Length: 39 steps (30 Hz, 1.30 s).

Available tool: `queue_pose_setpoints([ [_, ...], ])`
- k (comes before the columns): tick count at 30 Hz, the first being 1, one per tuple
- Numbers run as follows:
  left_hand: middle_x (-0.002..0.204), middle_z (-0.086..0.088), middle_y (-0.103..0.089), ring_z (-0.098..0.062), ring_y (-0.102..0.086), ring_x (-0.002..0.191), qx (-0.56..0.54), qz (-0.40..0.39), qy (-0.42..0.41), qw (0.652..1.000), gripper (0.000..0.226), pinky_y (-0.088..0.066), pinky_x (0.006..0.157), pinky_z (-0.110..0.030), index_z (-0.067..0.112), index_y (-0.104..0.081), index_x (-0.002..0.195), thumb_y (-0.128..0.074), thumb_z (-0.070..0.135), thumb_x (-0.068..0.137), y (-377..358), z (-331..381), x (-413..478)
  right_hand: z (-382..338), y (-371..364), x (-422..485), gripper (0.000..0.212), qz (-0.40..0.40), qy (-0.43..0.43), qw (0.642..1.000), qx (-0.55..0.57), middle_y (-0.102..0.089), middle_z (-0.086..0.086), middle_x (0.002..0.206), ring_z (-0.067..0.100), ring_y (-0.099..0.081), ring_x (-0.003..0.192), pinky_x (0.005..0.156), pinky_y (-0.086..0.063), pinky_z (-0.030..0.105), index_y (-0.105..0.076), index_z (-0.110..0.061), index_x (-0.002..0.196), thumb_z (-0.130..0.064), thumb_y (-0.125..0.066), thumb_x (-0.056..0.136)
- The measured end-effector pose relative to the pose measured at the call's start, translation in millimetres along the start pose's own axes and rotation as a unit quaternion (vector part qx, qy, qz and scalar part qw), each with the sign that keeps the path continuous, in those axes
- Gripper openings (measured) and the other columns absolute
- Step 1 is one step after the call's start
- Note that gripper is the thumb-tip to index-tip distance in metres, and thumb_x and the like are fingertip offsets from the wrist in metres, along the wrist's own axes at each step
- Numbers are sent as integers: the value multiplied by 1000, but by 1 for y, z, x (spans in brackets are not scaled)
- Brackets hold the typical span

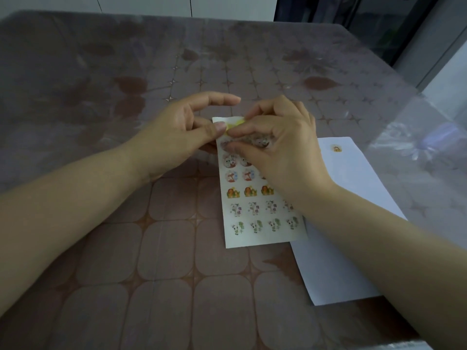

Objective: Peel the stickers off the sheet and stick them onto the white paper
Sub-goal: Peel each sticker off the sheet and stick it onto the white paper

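A sticker sheet (255, 218) with rows of small cartoon stickers lies on the table in the middle. My left hand (182, 132) pinches the sheet's upper left corner between thumb and fingers, its index finger stretched out above. My right hand (280, 150) covers the sheet's upper right part, its fingertips pinching at a yellow sticker (233, 125) near the top edge. To the right lies the white paper (353, 198), partly under my right forearm. One small orange sticker (336, 148) sits near the paper's top.
The table (151, 248) has a brownish patterned cloth under a clear cover. Its right edge runs close beside the white paper, with a crinkled fold of clear plastic (417, 137) there. Dark cabinets stand behind at the upper right.
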<state>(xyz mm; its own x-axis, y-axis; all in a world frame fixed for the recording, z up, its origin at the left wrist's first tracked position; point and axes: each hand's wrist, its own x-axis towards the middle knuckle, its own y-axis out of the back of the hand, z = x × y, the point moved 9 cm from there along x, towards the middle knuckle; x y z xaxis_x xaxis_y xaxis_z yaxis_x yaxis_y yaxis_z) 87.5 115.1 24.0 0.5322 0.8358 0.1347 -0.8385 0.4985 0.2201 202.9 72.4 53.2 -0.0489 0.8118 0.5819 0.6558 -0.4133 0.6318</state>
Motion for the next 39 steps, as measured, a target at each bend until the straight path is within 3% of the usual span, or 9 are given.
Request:
queue_pose_setpoints([
  [5,74,-1,-75,-9,-71,77,12,-6,-15,1000,35,-53,74,-20,23,-54,121,-54,9,90,-3,5,-1,2,0,1,13,2,-6,1000,23,-52,-15,92,8,-44,93,95,-30,28,-74,-29,84,-32,-76,71],
  [11,78,-22,-70,-14,-70,76,-1,18,-17,1000,34,-54,73,-23,21,-57,119,-57,14,86,1,5,-1,3,1,1,14,8,1,999,42,-53,-14,94,6,-45,93,99,-30,31,-72,-32,84,-34,-76,71],
  [18,80,-3,-75,-9,-71,74,2,13,-18,1000,32,-54,69,-19,20,-54,120,-54,8,90,-3,6,-1,5,0,2,18,1,12,1000,9,-51,-12,97,-2,-38,87,102,-30,49,-74,-31,88,-39,-74,71],
  [22,82,-17,-72,-12,-70,76,36,26,-19,999,31,-56,72,-23,21,-55,120,-53,5,93,-2,6,-1,1,1,2,14,14,25,1000,2,-52,-13,91,7,-41,93,104,-27,45,-75,-28,82,-36,-72,71],
  [26,84,-34,-67,-36,-68,85,53,28,-25,998,34,-56,83,-39,22,-54,123,-54,5,93,-2,6,0,4,1,2,9,14,4,1000,21,-55,-14,89,8,-45,93,104,-25,36,-73,-29,78,-32,-75,70],
  [29,81,-26,-70,-22,-71,77,39,30,-33,998,37,-57,74,-26,23,-53,123,-54,3,92,0,7,-1,7,1,3,16,14,-15,1000,22,-58,-15,91,12,-51,98,106,-17,25,-71,-31,87,-37,-75,72],
  [32,82,-7,-73,-8,-70,74,30,32,-35,998,39,-54,73,-18,23,-51,124,-54,3,91,0,8,0,9,2,2,18,12,-23,999,25,-57,-14,93,0,-42,95,109,-18,36,-73,-32,90,-38,-74,73],
  [35,82,-6,-73,-12,-70,78,50,34,-35,998,39,-55,77,-21,24,-50,125,-55,5,91,-2,7,0,6,1,1,12,11,-14,999,27,-58,-16,90,-5,-38,89,106,-23,44,-73,-32,84,-34,-75,73],
  [39,81,-14,-72,-20,-66,80,47,43,-29,998,38,-55,79,-28,24,-51,125,-55,7,91,-2,7,0,2,4,0,8,27,2,999,26,-60,-15,85,9,-45,91,108,-17,29,-74,-27,79,-31,-74,72],
])
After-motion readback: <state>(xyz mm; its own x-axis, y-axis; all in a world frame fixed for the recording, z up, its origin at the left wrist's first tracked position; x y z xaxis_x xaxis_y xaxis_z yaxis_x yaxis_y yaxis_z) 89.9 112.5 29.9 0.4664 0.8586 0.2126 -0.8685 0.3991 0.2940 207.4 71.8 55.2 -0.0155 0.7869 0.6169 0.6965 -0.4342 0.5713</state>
